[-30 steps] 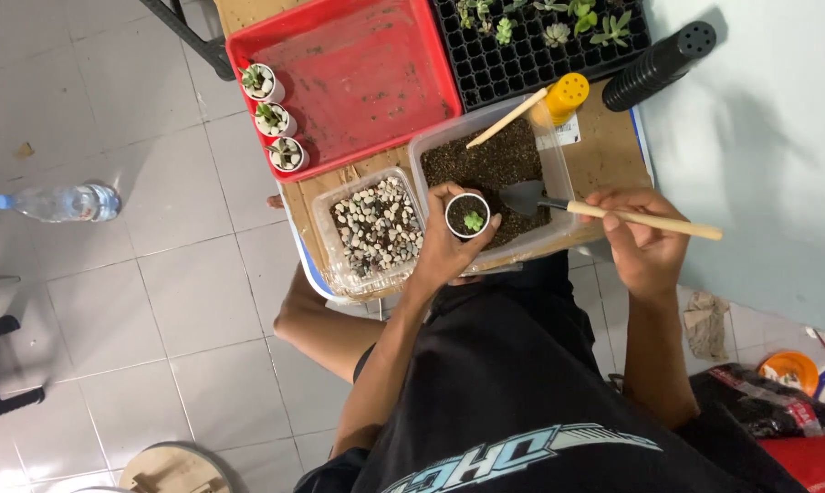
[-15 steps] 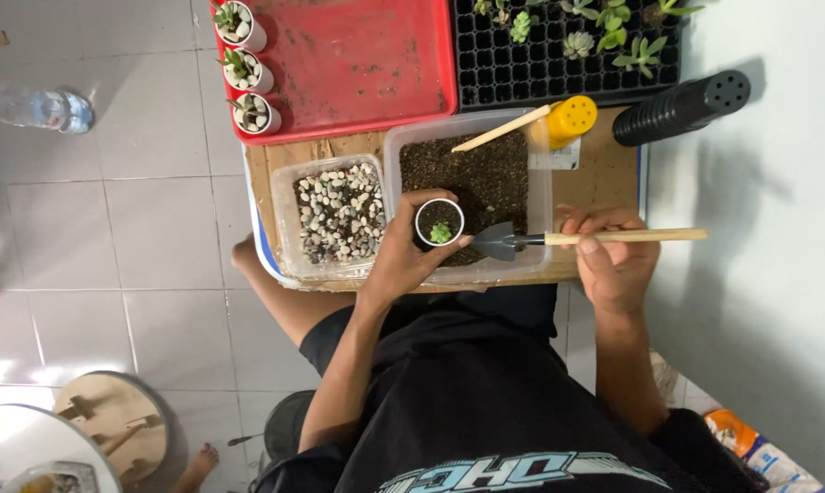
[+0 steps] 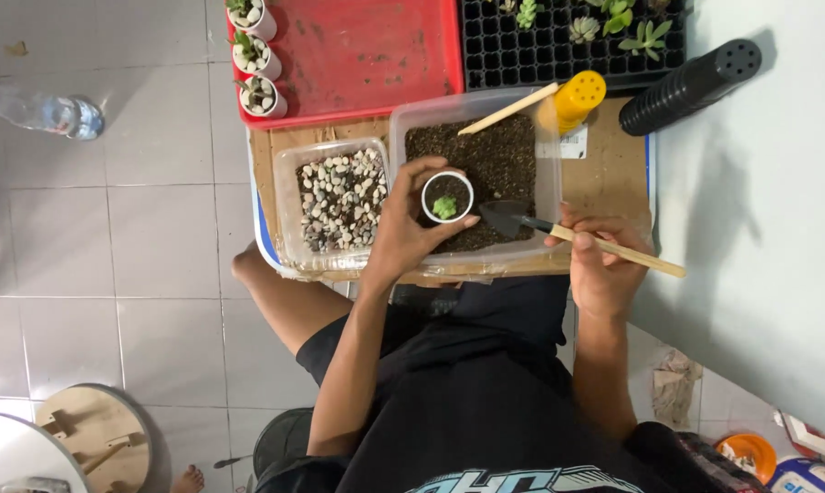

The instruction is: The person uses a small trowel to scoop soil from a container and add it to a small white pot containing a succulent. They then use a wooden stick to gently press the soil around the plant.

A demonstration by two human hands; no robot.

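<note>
Head view, looking down at a low bench (image 3: 613,164) with a cardboard top.

Left hand (image 3: 403,233): fingers clamped around one small white pot (image 3: 447,196), held over the soil tub. Pot contains dark soil and one small green succulent (image 3: 444,207).

Right hand (image 3: 600,260): fingers wrapped shut on the wooden handle of one small trowel (image 3: 540,224); dark blade lies on the soil just right of the pot, not touching it as far as I can tell.

Containers on bench, count 2: one clear tub of dark soil (image 3: 485,160), one smaller clear tub of mixed pebbles (image 3: 339,196) just left of it, sides touching.

One wooden stick (image 3: 508,110) leans across the soil tub's far rim. One yellow cap-shaped item (image 3: 579,96) sits at the tub's far right corner.

Red tray (image 3: 367,55), count 1, behind the tubs; holds 3 finished white pots (image 3: 259,93) in a column at its left edge, each with a plant.

Black seedling tray (image 3: 558,46), count 1, right of the red tray; several succulents visible, exact count cut off by frame edge.

One stack of black pots (image 3: 691,87) lying on its side at right.

Floor: one clear plastic bottle (image 3: 43,111), lying down, well apart from the bench.
</note>
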